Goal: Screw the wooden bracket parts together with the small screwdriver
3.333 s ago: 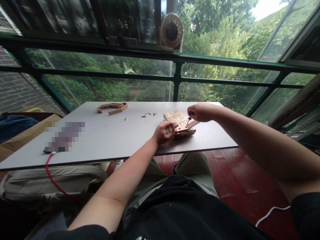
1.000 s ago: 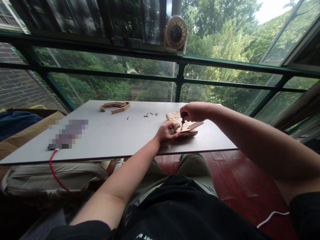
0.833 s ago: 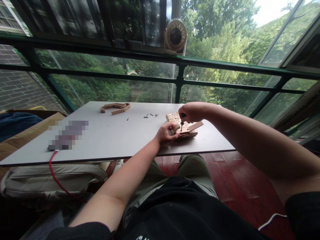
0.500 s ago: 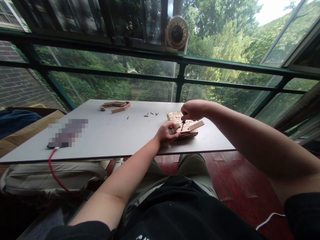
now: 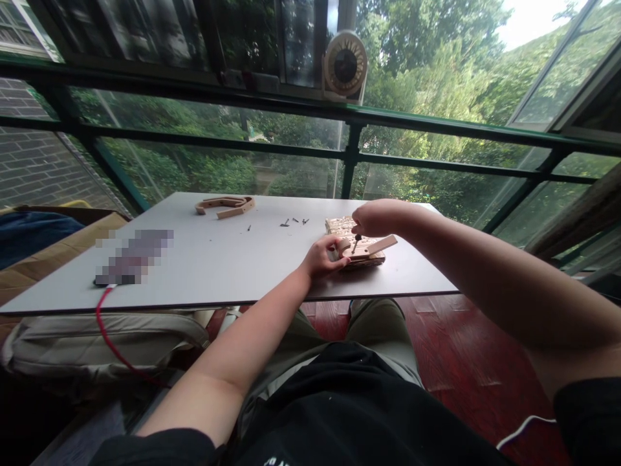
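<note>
My left hand [image 5: 322, 256] is closed on the curved end of a light wooden piece [image 5: 383, 244], holding it down on a rough, layered block [image 5: 339, 225]. The piece's straight arm, which has a hole in it, points to the right. Above it my right hand [image 5: 376, 218] is wrapped round the handle of a screwdriver [image 5: 357, 242]. Its shaft stands nearly upright, with the tip down at the wooden piece. The handle is mostly hidden in my fist, and whether a screw sits under the tip is too small to tell.
Several small dark screws [image 5: 285, 223] lie on the white table [image 5: 233, 265] left of the block. A second curved wooden assembly [image 5: 233, 206] rests at the far edge. A blurred-out device [image 5: 136, 259] with a red cable [image 5: 104, 323] lies at the left.
My right hand has turned and shifted slightly on the screwdriver, showing more of its dark lower part. The left hand and the wooden piece keep their place.
</note>
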### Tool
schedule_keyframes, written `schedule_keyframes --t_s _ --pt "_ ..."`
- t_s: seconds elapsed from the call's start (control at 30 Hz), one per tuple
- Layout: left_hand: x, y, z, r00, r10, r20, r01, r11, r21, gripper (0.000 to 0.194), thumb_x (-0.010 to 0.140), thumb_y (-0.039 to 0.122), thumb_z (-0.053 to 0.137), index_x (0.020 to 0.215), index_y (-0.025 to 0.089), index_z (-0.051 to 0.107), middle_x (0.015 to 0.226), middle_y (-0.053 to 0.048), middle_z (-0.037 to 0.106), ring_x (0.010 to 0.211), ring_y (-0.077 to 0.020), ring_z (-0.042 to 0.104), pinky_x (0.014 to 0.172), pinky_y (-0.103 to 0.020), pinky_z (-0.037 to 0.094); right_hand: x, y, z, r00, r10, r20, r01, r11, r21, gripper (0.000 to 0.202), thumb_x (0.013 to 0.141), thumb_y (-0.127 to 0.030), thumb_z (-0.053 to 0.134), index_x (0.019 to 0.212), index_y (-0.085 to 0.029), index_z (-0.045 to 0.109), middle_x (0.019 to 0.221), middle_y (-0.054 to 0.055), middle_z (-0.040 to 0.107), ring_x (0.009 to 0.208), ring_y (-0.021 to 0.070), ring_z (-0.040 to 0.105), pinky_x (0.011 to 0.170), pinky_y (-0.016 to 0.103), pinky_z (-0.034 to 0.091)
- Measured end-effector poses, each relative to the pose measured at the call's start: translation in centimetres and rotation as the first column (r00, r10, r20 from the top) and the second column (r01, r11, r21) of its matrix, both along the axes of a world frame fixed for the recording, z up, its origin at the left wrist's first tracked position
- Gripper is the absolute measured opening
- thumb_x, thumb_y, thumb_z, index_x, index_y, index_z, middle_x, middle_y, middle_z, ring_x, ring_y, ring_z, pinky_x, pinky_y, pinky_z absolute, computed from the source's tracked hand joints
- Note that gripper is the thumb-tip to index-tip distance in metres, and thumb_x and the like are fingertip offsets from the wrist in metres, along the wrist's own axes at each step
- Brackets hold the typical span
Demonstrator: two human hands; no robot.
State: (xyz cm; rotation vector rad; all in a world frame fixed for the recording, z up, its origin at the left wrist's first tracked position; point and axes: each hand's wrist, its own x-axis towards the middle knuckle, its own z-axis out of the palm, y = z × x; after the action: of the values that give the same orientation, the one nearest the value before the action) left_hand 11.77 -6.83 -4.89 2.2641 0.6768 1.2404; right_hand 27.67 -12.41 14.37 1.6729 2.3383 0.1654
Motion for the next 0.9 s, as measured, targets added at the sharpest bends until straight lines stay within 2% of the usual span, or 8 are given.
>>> schedule_keyframes --t_s 0.07,0.17,0.3,0.47,0.63,0.9 --pt "0.0 0.0 0.0 1.000 -0.002 0.000 0.002 1.000 -0.011 0.031 0.075 0.042 0.075 0.091 0.020 0.061 0.086 -0.003 0.062 0.080 -0.0191 0.058 0.078 -0.035 0.050 0.4 -0.3 -0.1 0.997 0.072 0.041 -0.072 0.997 0.005 0.026 0.093 -0.031 0.056 0.111 -0.019 0.071 0.105 0.018 0.074 0.084 0.0280 0.065 0.068 0.037 0.040" --pt "-0.1 0.0 0.1 1.000 -0.015 -0.008 0.015 0.999 -0.035 0.036 0.071 0.042 0.079 0.092 0.020 0.061 0.086 -0.004 0.064 0.084 -0.0216 0.061 0.081 -0.037 0.052 1.1 -0.4 -0.4 0.984 0.175 -0.020 -0.175 0.984 0.021 0.035 0.087 -0.021 0.058 0.122 -0.020 0.063 0.106 0.014 0.073 0.084 0.0248 0.063 0.067 0.034 0.039" --pt "-0.3 0.0 0.2 0.999 -0.031 -0.037 0.029 0.999 -0.045 0.040 0.069 0.045 0.082 0.093 0.020 0.061 0.088 -0.005 0.065 0.085 -0.0230 0.062 0.081 -0.039 0.053 1.8 -0.2 -0.3 0.967 0.252 -0.040 -0.251 0.967 0.032 0.026 0.087 -0.019 0.056 0.111 -0.021 0.065 0.109 0.011 0.072 0.086 0.0213 0.060 0.068 0.032 0.037" --pt "-0.2 0.0 0.2 0.999 -0.028 -0.030 0.026 0.998 -0.052 0.040 0.069 0.043 0.083 0.092 0.019 0.060 0.088 -0.004 0.065 0.084 -0.0218 0.063 0.079 -0.037 0.053 2.2 0.6 0.5 0.987 0.162 -0.017 -0.163 0.987 -0.009 0.022 0.086 -0.030 0.064 0.104 -0.020 0.072 0.092 0.007 0.073 0.074 0.0180 0.058 0.063 0.031 0.034" --pt "-0.2 0.1 0.0 0.999 -0.018 -0.028 0.016 0.999 -0.050 0.039 0.068 0.044 0.083 0.088 0.019 0.060 0.085 -0.003 0.064 0.081 -0.0205 0.062 0.076 -0.035 0.052 2.2 1.2 0.9 0.990 0.140 -0.014 -0.140 0.990 -0.028 0.028 0.085 -0.037 0.069 0.102 -0.016 0.075 0.088 0.008 0.073 0.070 0.0170 0.057 0.064 0.031 0.034" --pt "-0.1 0.2 -0.2 1.000 -0.006 -0.025 0.005 1.000 -0.029 0.040 0.068 0.045 0.082 0.085 0.019 0.058 0.078 0.000 0.057 0.073 -0.0169 0.057 0.070 -0.032 0.049 0.3 -0.2 1.0 0.989 0.110 0.101 -0.111 0.994 0.007 0.037 0.090 -0.047 0.063 0.096 -0.013 0.077 0.087 0.016 0.073 0.077 0.0232 0.062 0.068 0.035 0.039"
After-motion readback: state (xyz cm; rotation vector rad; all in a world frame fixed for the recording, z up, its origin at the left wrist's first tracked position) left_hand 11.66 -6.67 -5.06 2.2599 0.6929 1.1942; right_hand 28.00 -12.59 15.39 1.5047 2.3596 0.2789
